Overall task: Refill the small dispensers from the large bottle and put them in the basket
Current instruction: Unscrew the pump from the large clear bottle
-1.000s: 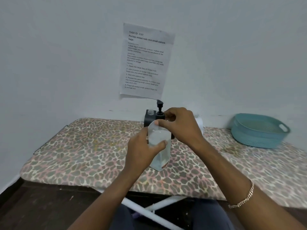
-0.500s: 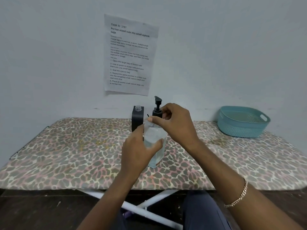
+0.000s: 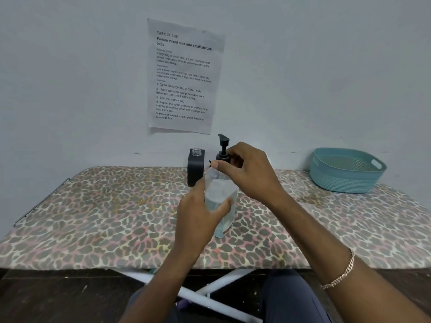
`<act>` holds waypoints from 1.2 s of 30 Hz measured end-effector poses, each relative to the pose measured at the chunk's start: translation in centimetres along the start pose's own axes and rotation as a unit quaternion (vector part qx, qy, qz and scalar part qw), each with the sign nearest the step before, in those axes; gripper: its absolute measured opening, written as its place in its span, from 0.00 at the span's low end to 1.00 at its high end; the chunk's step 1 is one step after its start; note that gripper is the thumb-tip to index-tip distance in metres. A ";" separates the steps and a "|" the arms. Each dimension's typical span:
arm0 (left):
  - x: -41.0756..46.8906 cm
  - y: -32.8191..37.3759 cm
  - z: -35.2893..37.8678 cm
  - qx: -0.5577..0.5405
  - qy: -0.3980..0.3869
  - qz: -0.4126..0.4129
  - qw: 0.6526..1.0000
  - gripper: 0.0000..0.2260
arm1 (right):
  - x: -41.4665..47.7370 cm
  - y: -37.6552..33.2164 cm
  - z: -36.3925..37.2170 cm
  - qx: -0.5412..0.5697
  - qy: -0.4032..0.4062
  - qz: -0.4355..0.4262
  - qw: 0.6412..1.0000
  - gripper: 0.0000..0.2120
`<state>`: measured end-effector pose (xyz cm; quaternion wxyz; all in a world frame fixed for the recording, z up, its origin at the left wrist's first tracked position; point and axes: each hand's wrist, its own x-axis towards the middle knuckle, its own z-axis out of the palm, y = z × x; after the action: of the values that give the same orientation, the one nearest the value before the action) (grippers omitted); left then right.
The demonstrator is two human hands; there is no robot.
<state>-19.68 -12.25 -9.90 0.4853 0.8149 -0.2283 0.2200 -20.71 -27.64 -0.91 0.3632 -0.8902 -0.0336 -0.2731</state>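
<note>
The left hand (image 3: 198, 217) gripped the clear plastic large bottle (image 3: 221, 192), part full of clear liquid, over the leopard-print surface (image 3: 105, 217); the right hand (image 3: 250, 176) pinched its top, seemingly uncapping it. Pouring looked next, calling for a steady tilt into the open-necked black square dispenser (image 3: 195, 169) behind, its fill hidden. A pump-topped black twin (image 3: 223, 145) stood beside it. Far right, the teal plastic basket (image 3: 345, 180) held nothing visible

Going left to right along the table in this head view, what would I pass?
Open black dispenser → clear bottle → teal basket. The pump dispenser stands behind the bottle, so its place in the order is unclear.
</note>
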 end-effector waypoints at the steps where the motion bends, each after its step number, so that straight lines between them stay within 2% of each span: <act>1: 0.0 0.0 -0.1 -0.005 -0.003 -0.005 1.000 0.29 | 0.1 0.0 -0.3 -0.002 -0.019 -0.013 1.000 0.15; 5: 0.0 -0.1 0.0 -0.007 -0.006 -0.014 1.000 0.28 | 0.9 0.2 -1.2 -0.030 -0.093 -0.033 0.995 0.10; 8: 0.0 -0.2 0.0 -0.010 -0.007 -0.013 1.000 0.29 | 1.0 0.5 -1.3 0.021 -0.134 -0.009 0.991 0.12; 11: 0.0 -0.3 0.0 -0.006 -0.006 -0.014 1.000 0.29 | 0.7 0.0 -0.6 0.067 -0.087 0.020 0.994 0.17; 14: -0.1 -0.3 0.0 -0.001 -0.006 -0.013 1.000 0.28 | 0.2 -0.8 0.5 0.049 -0.006 0.033 0.998 0.25; 17: 0.0 -0.4 0.1 0.001 -0.011 -0.010 1.000 0.29 | -0.1 -0.5 1.1 0.085 0.014 0.037 0.996 0.22; 20: -0.1 -0.5 0.1 -0.006 -0.015 -0.012 1.000 0.29 | -0.4 0.0 0.6 0.177 -0.037 0.034 0.983 0.09; 23: -0.1 -0.5 0.1 -0.011 -0.018 -0.007 1.000 0.30 | -0.7 0.7 0.1 0.270 -0.103 0.015 0.957 0.16; 25: -0.1 -0.5 0.1 -0.014 -0.018 -0.005 1.000 0.31 | -0.7 0.9 0.0 0.280 -0.117 0.013 0.953 0.19; 27: 0.0 -0.5 0.2 -0.010 -0.016 -0.008 1.000 0.32 | -0.7 0.4 0.4 0.223 -0.085 0.029 0.971 0.20; 29: 0.0 -0.5 0.2 0.000 -0.013 -0.013 1.000 0.32 | -0.8 -0.3 1.0 0.162 -0.015 0.051 0.985 0.24; 31: -0.1 -0.4 0.1 -0.004 -0.013 -0.011 1.000 0.31 | -0.9 -0.8 1.9 0.160 0.044 0.055 0.985 0.24; 33: -0.2 -0.4 0.1 -0.012 -0.015 -0.010 1.000 0.31 | -1.0 -0.8 2.5 0.175 0.067 0.056 0.981 0.22; 36: -0.2 -0.3 0.0 -0.011 -0.011 -0.009 1.000 0.31 | -1.3 -0.3 2.5 0.207 0.050 0.057 0.975 0.12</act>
<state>-19.68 -12.08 -10.25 0.4938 0.8137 -0.2292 0.2039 -20.70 -25.55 -2.84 0.5557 -0.7814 -0.0203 -0.2832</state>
